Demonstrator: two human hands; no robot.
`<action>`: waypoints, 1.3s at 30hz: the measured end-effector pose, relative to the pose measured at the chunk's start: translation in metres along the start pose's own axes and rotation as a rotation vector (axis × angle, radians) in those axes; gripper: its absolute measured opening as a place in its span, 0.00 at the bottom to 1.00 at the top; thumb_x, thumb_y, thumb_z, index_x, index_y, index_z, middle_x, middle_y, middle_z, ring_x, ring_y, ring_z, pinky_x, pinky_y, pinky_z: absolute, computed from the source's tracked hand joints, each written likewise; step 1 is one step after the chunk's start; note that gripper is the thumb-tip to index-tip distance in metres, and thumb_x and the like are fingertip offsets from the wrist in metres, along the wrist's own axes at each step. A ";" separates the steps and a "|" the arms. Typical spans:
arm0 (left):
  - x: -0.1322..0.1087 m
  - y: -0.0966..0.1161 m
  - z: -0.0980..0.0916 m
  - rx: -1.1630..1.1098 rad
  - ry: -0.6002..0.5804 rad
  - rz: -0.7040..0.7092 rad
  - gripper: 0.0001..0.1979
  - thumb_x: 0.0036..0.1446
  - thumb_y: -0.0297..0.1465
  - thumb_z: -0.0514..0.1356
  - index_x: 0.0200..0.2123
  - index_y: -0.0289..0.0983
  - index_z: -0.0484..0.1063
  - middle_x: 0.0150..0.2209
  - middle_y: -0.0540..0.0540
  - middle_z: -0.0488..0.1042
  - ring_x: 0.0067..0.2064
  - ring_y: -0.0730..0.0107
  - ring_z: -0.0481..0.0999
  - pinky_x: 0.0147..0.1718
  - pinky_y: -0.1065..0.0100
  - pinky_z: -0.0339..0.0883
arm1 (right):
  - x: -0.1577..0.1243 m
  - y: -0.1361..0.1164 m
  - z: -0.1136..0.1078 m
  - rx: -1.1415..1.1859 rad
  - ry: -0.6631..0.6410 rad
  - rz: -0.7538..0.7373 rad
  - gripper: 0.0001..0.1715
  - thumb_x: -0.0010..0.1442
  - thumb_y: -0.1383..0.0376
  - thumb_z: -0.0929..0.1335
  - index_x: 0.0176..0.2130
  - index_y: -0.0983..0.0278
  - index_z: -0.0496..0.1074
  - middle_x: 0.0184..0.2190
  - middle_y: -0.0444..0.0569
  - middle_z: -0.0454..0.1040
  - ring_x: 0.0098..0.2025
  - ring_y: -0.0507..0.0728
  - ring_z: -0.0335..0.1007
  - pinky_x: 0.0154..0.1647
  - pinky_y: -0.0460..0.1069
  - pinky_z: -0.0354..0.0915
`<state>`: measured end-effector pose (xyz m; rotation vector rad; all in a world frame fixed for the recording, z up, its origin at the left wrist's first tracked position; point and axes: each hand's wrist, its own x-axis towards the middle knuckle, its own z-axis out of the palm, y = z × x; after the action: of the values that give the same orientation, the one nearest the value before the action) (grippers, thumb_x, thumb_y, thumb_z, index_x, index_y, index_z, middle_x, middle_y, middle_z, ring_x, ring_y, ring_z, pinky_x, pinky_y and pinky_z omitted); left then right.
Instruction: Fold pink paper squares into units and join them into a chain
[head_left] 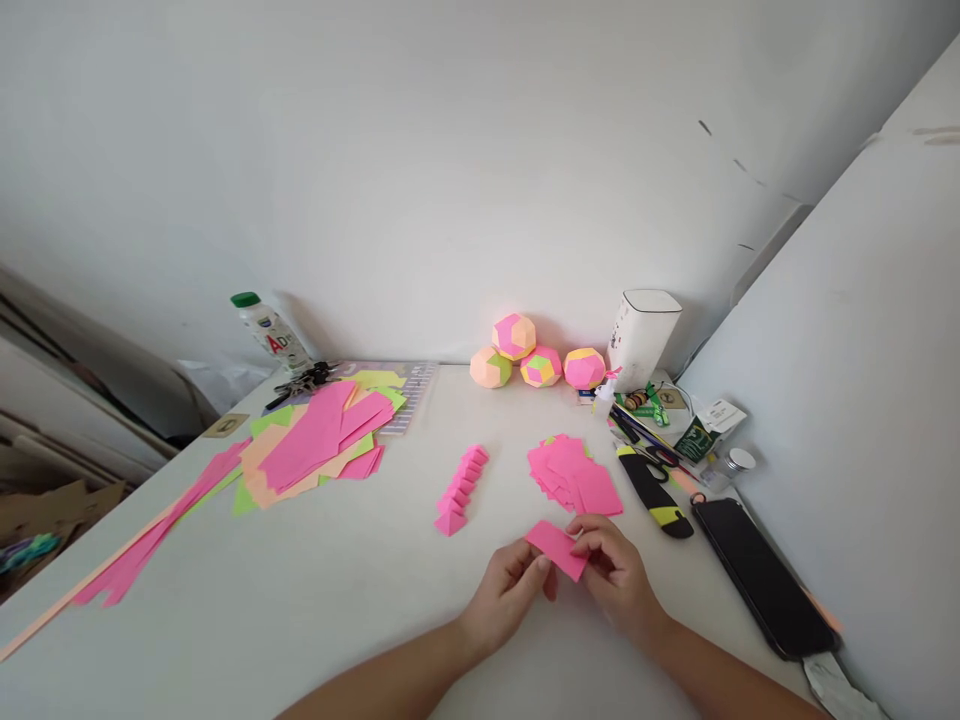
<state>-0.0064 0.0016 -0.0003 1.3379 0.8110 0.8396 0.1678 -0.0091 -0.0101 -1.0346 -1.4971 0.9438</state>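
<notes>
Between my two hands is a small pink paper piece [556, 548], held just above the table near its front. My left hand [508, 590] pinches its left end between thumb and fingers. At the right end, the fingers of my right hand [613, 568] are closed on the same paper. A row of folded pink paper units [461, 490] lies beyond my left hand, with pointed tops. Just past my right hand is a loose pile of flat pink paper pieces [574, 474], with a little green showing at its far edge.
Large pink, peach and green sheets [307, 440] and long strips [161, 525] lie at the left. Several faceted paper balls [514, 337] sit by the wall. A white bottle [274, 335] stands back left. At right are a utility knife [654, 492], a phone [763, 575] and a white container [645, 335].
</notes>
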 end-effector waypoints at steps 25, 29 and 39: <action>0.003 0.002 0.002 -0.045 0.003 -0.093 0.18 0.57 0.44 0.54 0.36 0.34 0.70 0.26 0.48 0.73 0.23 0.74 0.70 0.26 0.72 0.62 | 0.005 -0.005 -0.002 -0.014 -0.147 0.141 0.10 0.57 0.62 0.68 0.28 0.64 0.75 0.24 0.46 0.68 0.21 0.50 0.62 0.20 0.45 0.60; 0.003 0.000 0.003 -0.042 0.011 -0.135 0.17 0.53 0.43 0.59 0.35 0.33 0.69 0.27 0.47 0.73 0.23 0.74 0.69 0.25 0.71 0.64 | 0.004 -0.007 0.000 0.012 -0.126 0.190 0.10 0.56 0.63 0.68 0.25 0.64 0.73 0.21 0.44 0.67 0.20 0.50 0.62 0.20 0.45 0.59; 0.003 -0.004 0.003 0.031 0.003 -0.129 0.15 0.56 0.41 0.56 0.32 0.33 0.69 0.26 0.45 0.75 0.22 0.75 0.70 0.23 0.72 0.63 | 0.004 -0.010 0.003 0.075 -0.095 0.271 0.12 0.53 0.60 0.69 0.23 0.64 0.69 0.17 0.43 0.68 0.17 0.49 0.61 0.17 0.44 0.58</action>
<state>-0.0021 0.0029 -0.0046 1.2971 0.9063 0.7308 0.1633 -0.0085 0.0006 -1.1717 -1.4087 1.2453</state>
